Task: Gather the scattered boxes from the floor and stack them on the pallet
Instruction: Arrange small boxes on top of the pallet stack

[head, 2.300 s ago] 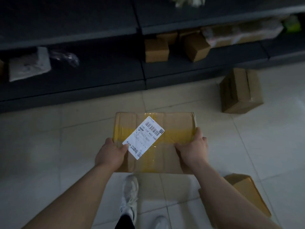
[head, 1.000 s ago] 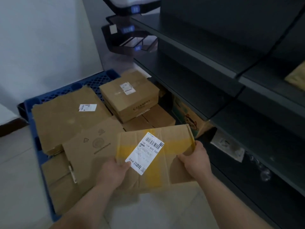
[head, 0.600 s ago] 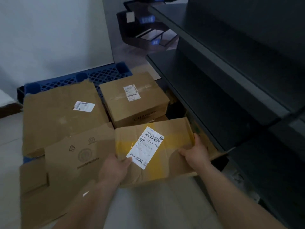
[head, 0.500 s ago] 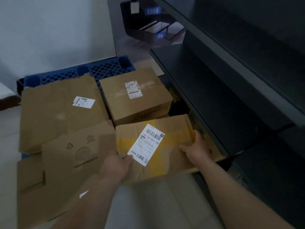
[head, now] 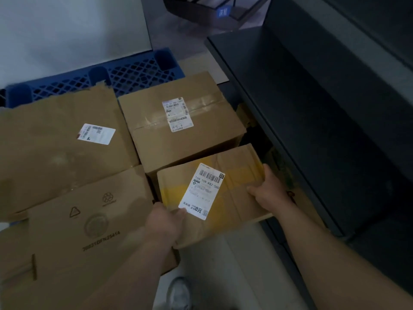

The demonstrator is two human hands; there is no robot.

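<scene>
— At the near right corner of the pallet (head: 134, 72), report the change of state.

— Confirmed. 2.3 s ago I had the carried box (head: 232, 198) over bare tile in front of the shelving, with other boxes lying loose around it. It is now at the stack, low against the front face of the taped box (head: 178, 139) and just right of the box with the recycling mark (head: 89, 231). In the last half second it has moved forward and down.

— Hand state?

— Left hand (head: 166, 220): grips the near left corner, touching the lower end of the shipping label (head: 202, 193). Right hand (head: 268, 191): grips the right edge, thumb on the top face. Both carry load; neither has let go.

— Is the box seated?

— I cannot tell. Its underside is hidden, and its near edge appears to project past the stack over the floor (head: 234, 276). I judge this to be the final lowering, release not yet made.

— Consequence for the task?

— Carry phase complete; placement remains. Caution: the shelf unit (head: 312, 108) stands close on the right, beside the right hand, so withdrawal room looks tight. Once seated and released, this box counts as stacked. The loose boxes by the shelving are out of view now; I judge them still to be collected.
</scene>
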